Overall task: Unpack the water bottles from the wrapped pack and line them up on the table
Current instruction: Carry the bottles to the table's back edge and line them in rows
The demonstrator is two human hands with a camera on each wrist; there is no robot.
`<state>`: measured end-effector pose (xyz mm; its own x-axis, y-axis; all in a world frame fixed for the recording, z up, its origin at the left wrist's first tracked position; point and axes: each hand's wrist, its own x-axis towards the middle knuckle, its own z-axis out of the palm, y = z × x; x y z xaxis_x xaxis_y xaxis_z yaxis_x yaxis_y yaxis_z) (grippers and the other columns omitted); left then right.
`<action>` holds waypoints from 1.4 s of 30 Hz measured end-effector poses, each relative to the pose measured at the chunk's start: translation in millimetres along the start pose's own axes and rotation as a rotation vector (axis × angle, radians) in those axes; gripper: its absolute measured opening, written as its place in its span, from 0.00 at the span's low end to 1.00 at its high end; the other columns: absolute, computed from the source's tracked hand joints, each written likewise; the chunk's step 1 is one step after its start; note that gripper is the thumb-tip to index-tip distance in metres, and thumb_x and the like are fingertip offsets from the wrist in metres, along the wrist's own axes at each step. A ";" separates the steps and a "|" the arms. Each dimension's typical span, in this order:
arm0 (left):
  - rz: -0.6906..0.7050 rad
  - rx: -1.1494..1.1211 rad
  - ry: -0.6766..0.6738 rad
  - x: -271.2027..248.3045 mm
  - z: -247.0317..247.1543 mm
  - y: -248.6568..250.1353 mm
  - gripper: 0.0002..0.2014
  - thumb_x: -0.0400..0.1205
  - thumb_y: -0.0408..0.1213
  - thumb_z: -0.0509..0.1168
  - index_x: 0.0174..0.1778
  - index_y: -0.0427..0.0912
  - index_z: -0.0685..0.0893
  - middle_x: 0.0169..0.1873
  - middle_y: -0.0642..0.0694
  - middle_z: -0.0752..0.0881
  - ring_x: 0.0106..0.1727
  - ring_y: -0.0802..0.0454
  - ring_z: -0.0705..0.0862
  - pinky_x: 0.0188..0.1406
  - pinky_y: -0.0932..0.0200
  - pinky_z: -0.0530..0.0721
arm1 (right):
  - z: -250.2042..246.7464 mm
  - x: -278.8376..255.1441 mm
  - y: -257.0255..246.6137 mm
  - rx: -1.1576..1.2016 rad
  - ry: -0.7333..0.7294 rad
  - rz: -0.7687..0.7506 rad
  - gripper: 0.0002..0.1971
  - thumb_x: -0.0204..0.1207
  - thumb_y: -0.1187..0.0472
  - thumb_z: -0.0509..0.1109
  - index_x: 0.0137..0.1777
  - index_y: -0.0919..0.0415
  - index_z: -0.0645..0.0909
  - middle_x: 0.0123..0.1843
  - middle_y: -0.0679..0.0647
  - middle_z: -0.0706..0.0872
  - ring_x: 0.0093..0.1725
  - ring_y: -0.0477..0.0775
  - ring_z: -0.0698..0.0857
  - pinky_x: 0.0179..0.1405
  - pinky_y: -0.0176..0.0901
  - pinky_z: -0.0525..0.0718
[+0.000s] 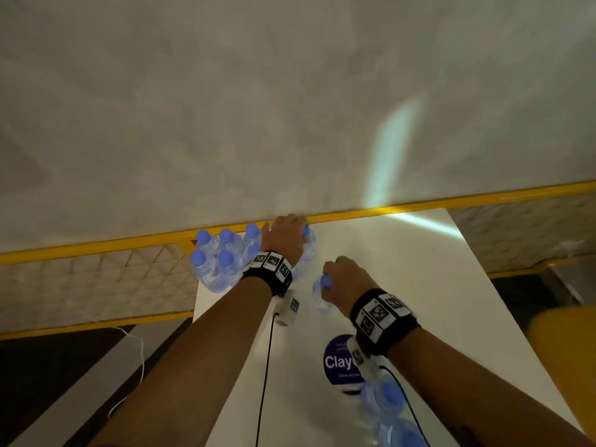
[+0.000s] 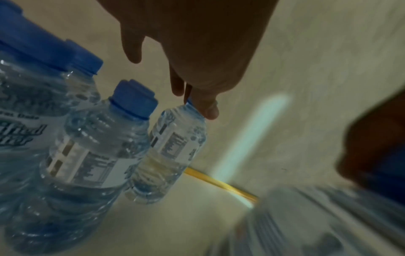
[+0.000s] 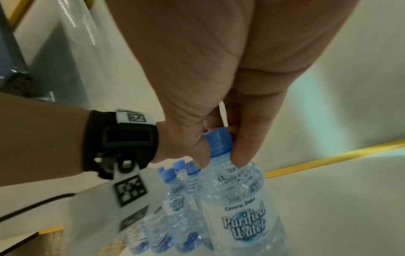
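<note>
Several clear water bottles with blue caps (image 1: 222,256) stand grouped at the far left corner of the white table (image 1: 419,285). My left hand (image 1: 287,237) pinches the cap of the rightmost bottle (image 2: 175,149) by the table's back edge; the bottle stands upright. My right hand (image 1: 342,279) pinches the blue cap (image 3: 219,142) of another bottle (image 3: 241,207) labelled "Purified Water", which it holds nearer to me at mid-table. More bottles in the wrapped pack (image 1: 390,411) lie under my right forearm at the near edge.
A yellow rail (image 1: 451,201) runs along the table's back edge against a pale wall. A round blue "Clay" sticker (image 1: 338,359) lies on the table near my right wrist. Black cables (image 1: 266,366) trail from both wristbands.
</note>
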<state>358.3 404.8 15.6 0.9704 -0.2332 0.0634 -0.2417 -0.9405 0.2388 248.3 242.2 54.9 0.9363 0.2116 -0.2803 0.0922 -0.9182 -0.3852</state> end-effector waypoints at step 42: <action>0.273 -0.345 0.032 -91.4 -5.6 38.5 0.15 0.87 0.43 0.63 0.66 0.44 0.87 0.61 0.45 0.87 0.56 0.44 0.87 0.54 0.49 0.86 | 5.1 -80.2 44.3 0.109 -0.099 -0.091 0.19 0.78 0.51 0.71 0.67 0.55 0.80 0.62 0.53 0.80 0.60 0.55 0.82 0.60 0.47 0.81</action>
<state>260.3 391.3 24.4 0.8715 -0.4487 0.1978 -0.4815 -0.7068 0.5182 175.5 186.3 55.9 0.8870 0.3295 -0.3234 0.1331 -0.8532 -0.5043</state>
